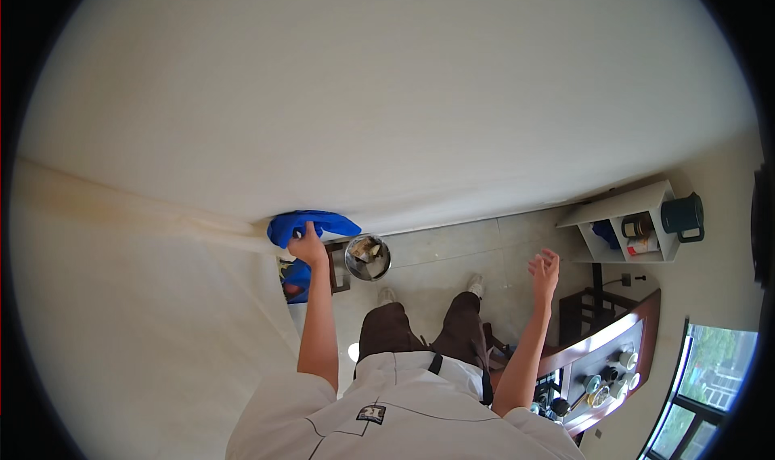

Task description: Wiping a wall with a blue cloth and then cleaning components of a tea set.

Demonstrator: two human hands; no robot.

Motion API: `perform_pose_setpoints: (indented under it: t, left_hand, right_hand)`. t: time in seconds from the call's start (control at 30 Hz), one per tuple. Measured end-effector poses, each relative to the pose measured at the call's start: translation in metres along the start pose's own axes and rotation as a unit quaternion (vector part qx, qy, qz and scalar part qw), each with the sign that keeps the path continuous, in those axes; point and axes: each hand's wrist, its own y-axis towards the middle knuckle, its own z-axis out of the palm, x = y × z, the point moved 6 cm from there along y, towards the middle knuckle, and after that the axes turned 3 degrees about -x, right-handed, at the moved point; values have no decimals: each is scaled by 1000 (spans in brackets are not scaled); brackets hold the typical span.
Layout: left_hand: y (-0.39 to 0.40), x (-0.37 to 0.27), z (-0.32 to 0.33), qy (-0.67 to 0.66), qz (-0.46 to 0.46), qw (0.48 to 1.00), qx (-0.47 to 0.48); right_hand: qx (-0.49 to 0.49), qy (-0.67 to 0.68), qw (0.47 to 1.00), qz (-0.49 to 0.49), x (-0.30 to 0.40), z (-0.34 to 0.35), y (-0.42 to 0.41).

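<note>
My left hand (pixel 309 248) grips a piece of blue fabric (pixel 327 221), perhaps a bag, close to the wall corner. The thumb lies over the cloth, and folds hide the other fingers. Below that wrist, more blue material (pixel 296 281) shows at the edge of the wall, partly covered by my forearm. Just right of this hand, a round metal bin (pixel 368 272) stands on the floor with crumpled waste (pixel 365 249) inside. My right hand (pixel 546 269) hangs in the air over the floor, fingers loosely curled and apart, touching nothing. The white shelf unit is the nearest thing to it.
A white shelf unit (pixel 660 193) carries a dark green kettle (pixel 682 213) on its side, with packages inside. To the right stands a wooden tea table (pixel 651 314) with several cups (pixel 628 359). A dark wooden stool (pixel 340 272) is beside the bin. The wall (pixel 387 108) rises directly ahead.
</note>
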Motion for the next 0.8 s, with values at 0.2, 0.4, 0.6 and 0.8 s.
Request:
perform_pose_setpoints:
  t: [0.2, 0.4, 0.6, 0.8]
  left_hand:
    - [-57, -11, 42, -40, 66, 996, 45]
    - [-202, -28, 130, -90, -45, 982, 157]
    - [-378, -85, 226, -92, -5, 951, 296]
    - [-557, -199, 326, -139, 192, 835, 496]
  right_hand:
    - [43, -9, 999, 18, -8, -3, 38]
    - [47, 94, 994, -9, -17, -32, 118]
    - [64, 46, 994, -82, -22, -62, 188]
    - [29, 101, 994, -17, -46, -138, 247]
